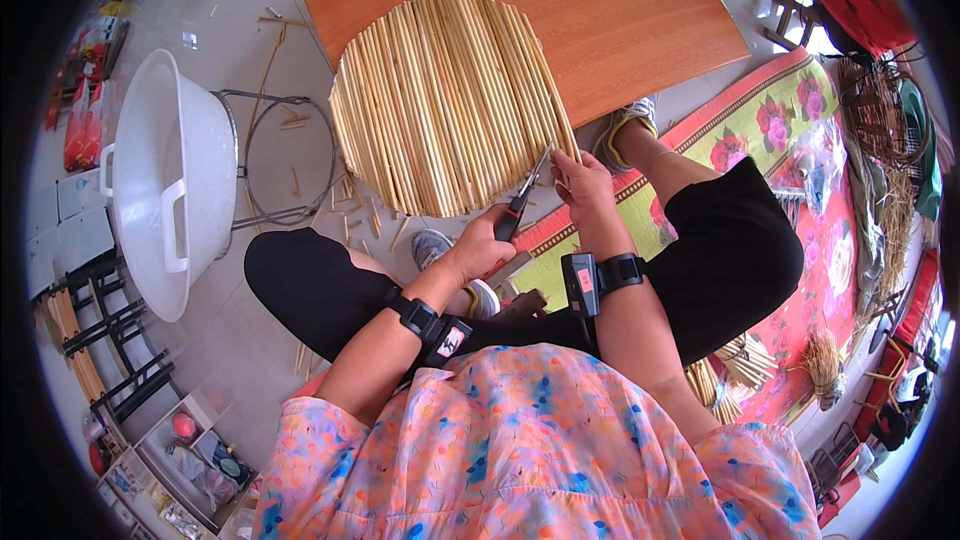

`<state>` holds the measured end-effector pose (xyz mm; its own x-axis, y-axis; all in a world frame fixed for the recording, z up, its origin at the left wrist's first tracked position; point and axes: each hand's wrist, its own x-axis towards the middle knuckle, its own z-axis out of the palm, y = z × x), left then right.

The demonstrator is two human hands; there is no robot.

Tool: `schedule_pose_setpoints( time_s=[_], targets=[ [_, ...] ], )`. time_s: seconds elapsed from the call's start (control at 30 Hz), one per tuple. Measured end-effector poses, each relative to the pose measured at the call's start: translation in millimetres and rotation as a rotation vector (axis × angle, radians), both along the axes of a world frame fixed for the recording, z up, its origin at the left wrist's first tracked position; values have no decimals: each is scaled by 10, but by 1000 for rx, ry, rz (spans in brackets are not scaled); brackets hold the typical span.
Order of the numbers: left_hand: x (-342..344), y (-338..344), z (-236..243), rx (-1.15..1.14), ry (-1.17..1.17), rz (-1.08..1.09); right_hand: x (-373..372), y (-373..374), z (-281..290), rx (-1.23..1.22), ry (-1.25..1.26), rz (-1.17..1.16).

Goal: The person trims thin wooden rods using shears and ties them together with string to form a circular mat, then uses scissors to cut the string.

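A roughly round mat of pale stalks [450, 100] lies side-on to me, its stalks packed next to each other and its near part reaching past the table edge. In my left hand [482, 248] is a pair of snips [516, 208] with black-and-red handles, my fingers wrapped round them. Their narrow metal tip touches or nearly touches the mat's lower right edge. My right hand [585, 185] pinches the stalk ends at that same corner, close beside the tip. Whether the blades are apart I cannot tell.
The mat rests partly on a brown wooden table [640, 15]. To the left, a large white basin [215, 190] stands beside a round metal frame [290, 220]. Cut stalk pieces [375, 220] litter the floor. A flowered cloth [690, 160] and stalk bundles [745, 360] lie at right.
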<state>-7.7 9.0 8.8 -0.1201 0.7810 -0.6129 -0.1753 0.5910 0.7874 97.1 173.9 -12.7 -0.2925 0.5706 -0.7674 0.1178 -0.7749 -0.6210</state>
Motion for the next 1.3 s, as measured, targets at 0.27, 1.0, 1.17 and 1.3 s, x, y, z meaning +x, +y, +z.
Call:
schedule_pose_setpoints(
  time_s=[0.27,1.0,1.17,1.3],
  targets=[
    [44,15,60,-25,31,22,7,9,-34,-31,1,-9],
    [108,-51,-51,51,136,-73,-8,22,33,47,-69,45],
    [9,-128,26,-25,29,-138,14,67,-3,70,-144,74],
    [-104,-324,398,-28,-63,-111,57,119,-109,73,-188,100]
  ],
)
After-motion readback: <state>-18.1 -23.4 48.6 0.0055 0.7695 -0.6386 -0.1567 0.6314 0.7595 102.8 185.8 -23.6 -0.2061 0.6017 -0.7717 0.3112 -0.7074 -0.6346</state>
